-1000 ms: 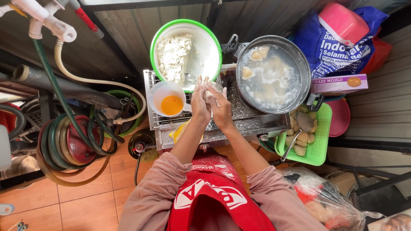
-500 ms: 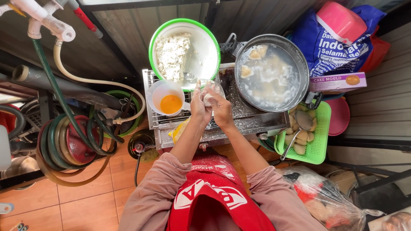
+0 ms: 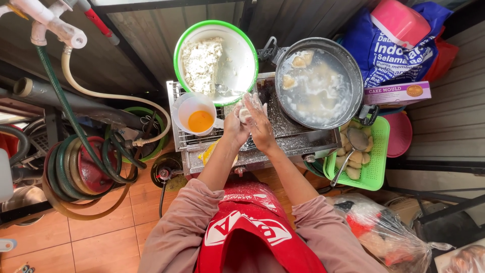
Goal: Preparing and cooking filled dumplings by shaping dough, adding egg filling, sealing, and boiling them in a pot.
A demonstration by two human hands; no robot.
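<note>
Nearest to us are our red apron (image 3: 252, 237) and dusty-pink sleeves, with both forearms reaching away over the terracotta floor tiles (image 3: 101, 227) toward a low metal stove with a wire grate (image 3: 187, 136).

Over that grate our left hand (image 3: 235, 129) and right hand (image 3: 260, 126) are pressed together round a small pale lump of dough (image 3: 246, 114), the left cupped under and beside it, the right curled over it with fingers half closed. The lump sits between the two palms, touching both, so neither hand is the nearer; its long axis we cannot tell, as most of it is hidden.

Just left of the hands stands a white plastic cup of orange liquid (image 3: 199, 115). Beyond them, on the far side, sits a green-rimmed white bowl holding white crumbly filling (image 3: 214, 58). To the far right is a round metal pan of cloudy water with pale dumplings afloat (image 3: 318, 83).

Right of the stove a lime-green plastic basket (image 3: 376, 172) holds finished pieces and a metal skimmer. The space is cramped: coiled hoses (image 3: 76, 172) to the left, a blue bag (image 3: 399, 50) and a clear plastic bag (image 3: 389, 237) to the right.
</note>
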